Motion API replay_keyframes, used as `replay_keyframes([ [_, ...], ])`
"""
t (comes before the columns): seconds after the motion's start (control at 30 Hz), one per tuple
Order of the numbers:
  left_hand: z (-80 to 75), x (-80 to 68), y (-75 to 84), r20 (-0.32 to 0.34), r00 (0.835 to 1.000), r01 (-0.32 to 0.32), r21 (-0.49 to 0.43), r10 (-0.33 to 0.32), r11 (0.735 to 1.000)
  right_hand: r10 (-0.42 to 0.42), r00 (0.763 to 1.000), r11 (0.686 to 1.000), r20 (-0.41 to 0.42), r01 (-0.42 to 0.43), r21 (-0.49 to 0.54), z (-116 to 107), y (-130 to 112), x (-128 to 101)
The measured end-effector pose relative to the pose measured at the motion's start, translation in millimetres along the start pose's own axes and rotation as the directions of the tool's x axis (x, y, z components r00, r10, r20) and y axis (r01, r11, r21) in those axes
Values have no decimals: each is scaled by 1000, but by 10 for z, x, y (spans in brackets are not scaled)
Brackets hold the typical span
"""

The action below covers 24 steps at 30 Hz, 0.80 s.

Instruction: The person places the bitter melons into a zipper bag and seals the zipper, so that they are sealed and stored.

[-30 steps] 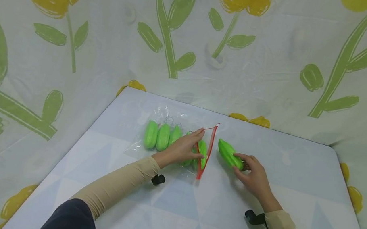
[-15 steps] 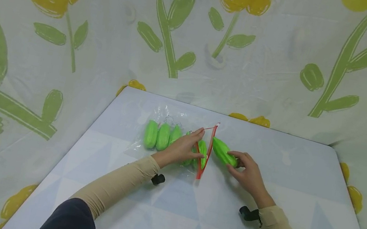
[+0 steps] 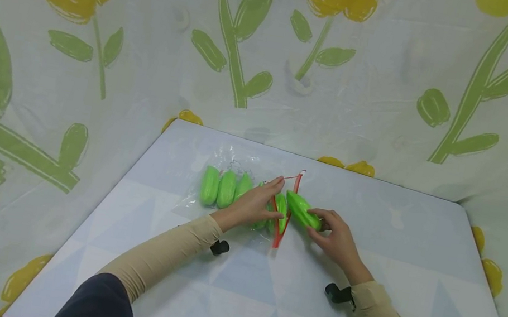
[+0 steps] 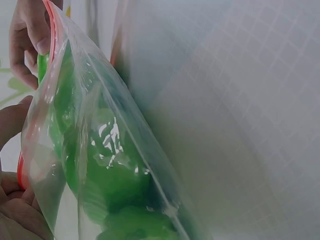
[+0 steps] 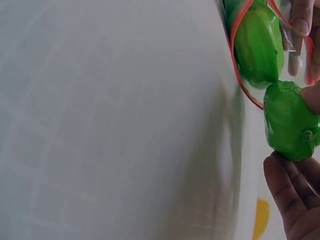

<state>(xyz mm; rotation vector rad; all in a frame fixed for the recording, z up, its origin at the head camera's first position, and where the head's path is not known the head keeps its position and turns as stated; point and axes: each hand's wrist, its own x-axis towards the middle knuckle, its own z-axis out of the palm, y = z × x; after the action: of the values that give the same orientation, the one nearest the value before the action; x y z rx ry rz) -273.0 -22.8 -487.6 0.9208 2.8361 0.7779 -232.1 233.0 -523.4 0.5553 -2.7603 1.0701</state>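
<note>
We see right hand (image 3: 338, 241) pinching glossy bright-green ridged toy gourd (image 3: 303, 211), tip at red-zip mouth of clear bag (image 3: 248, 191) on table (image 3: 308, 315), left hand (image 3: 253, 206) gripping bag rim, more gourds inside

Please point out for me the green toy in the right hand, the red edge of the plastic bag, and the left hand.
Green ridged plastic toy (image 3: 302, 210), head view, middle of its body.
Red zip edge of clear plastic bag (image 3: 277, 236), head view, lower end.
Left hand (image 3: 253, 205), head view, back of hand.
</note>
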Motion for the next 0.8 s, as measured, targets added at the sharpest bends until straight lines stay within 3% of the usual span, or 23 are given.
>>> replay_keyframes([
  [0.53, -3, 23, 15, -15, 1000, 8, -7, -8, 1000, -79, 996, 995, 46, 76, 70, 38, -11, -6],
  [0.8, 20, 20, 9, -13, 1000, 12, -3, -12, 1000, -78, 996, 996, 36, 76, 41, 36, -15, 27],
])
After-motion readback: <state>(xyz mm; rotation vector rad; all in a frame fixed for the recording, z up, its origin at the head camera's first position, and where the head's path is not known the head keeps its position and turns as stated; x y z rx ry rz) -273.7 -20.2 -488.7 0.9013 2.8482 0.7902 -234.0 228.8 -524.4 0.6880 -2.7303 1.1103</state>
